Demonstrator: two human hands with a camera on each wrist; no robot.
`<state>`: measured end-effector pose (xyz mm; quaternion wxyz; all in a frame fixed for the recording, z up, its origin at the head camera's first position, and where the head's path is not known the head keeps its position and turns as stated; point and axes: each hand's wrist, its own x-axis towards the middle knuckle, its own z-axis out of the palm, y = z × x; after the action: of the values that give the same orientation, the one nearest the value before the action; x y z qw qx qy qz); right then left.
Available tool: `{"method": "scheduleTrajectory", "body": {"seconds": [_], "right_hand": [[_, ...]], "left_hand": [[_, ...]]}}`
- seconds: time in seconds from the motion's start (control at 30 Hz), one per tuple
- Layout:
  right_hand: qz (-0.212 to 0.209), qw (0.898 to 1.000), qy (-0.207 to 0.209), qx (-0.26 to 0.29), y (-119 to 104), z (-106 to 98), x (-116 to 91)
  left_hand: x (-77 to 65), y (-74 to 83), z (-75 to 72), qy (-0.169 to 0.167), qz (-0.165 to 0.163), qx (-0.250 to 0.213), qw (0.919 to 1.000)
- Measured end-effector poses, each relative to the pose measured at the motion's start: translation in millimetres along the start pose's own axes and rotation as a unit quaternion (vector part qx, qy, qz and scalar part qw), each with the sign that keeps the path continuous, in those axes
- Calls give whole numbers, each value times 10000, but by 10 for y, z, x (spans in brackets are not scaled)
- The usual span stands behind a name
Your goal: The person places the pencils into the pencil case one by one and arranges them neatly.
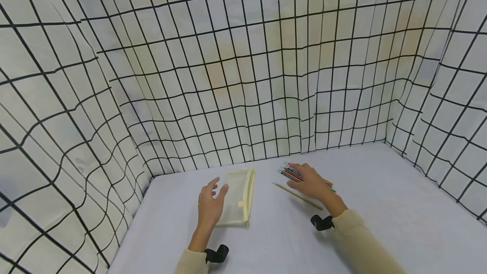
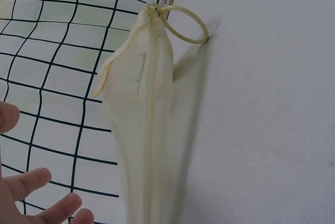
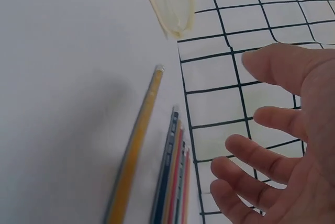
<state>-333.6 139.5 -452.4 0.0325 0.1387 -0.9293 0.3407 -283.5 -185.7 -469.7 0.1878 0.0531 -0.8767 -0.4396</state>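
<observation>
A pale yellow pouch with a zip along one edge lies on the white table. Beside its left edge hovers my left hand, fingers spread and holding nothing. The left wrist view shows a ring-shaped loop at one end of the pouch. My right hand is over a bunch of pencils and partly covers them. Its fingers, seen in the right wrist view, are loosely spread with nothing between them. A single yellow pencil lies apart from the bunch, nearer to me.
White walls with a black grid stand behind and on both sides of the white tabletop. Each wrist carries a small black camera, one at the left wrist and another at the right.
</observation>
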Motion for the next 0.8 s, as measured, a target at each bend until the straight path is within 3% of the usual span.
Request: {"method": "scheduleTrajectory", "body": {"seconds": [0.2,0.37,0.57,0.8], "right_hand": [[43,9997,-181,147,2,130,66],[-19,9997,-230,-62,13,164,92],[338,9983,-425,-227,57,192,69],[462,9977,-439,-240,85,214,26]], "left_hand": [[-8,-52,63,-307,-216,240,9990],[-19,-78,81,-603,-431,533,9958],[-40,-88,134,-890,-385,1068,9895],[-61,-80,174,-1013,-316,1296,9859]]}}
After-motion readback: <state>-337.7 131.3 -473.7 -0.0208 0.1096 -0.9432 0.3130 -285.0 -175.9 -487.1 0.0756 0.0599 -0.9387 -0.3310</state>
